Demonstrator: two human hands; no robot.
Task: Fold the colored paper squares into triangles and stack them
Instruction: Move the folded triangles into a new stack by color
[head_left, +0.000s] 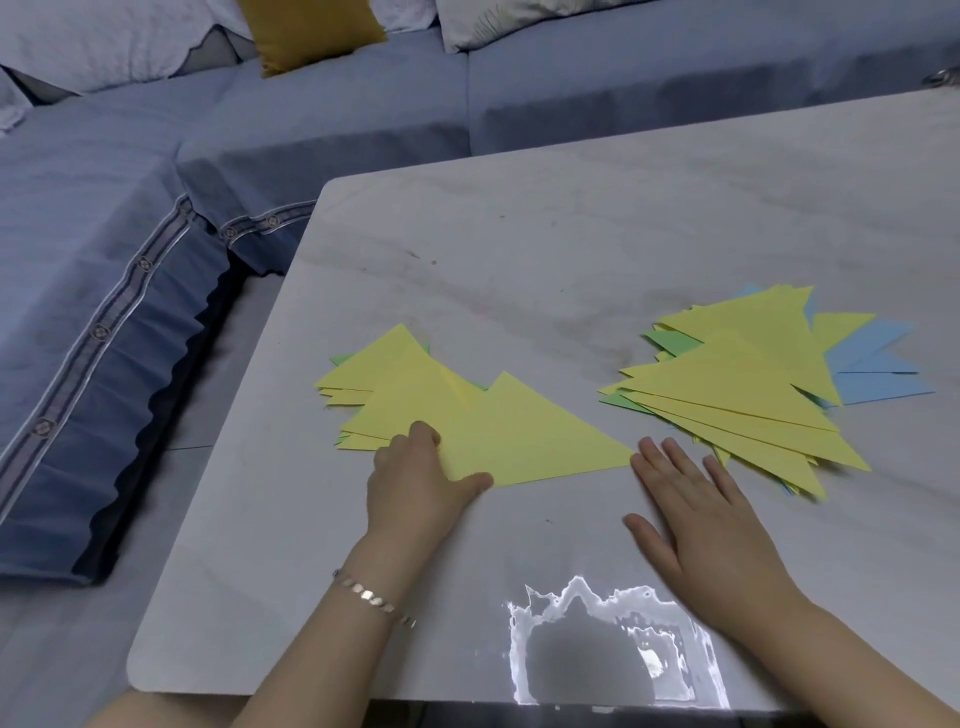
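A yellow folded triangle (519, 436) lies on the table, overlapping a left pile of yellow and green paper (363, 384). My left hand (415, 478) pinches the triangle's near-left edge, thumb under its lower border and fingers curled on top. My right hand (696, 514) lies flat on the table with straight, spread fingers, just right of the triangle's right tip. Beyond it sits a fanned stack of folded triangles (737, 395), yellow on top with green and blue showing underneath.
The marble-look table (519, 234) has a rounded left corner and a bright glare patch (613, 649) near its front edge. A blue sofa (156, 208) with cushions wraps around the left and back. A bracelet (371, 597) circles my left wrist.
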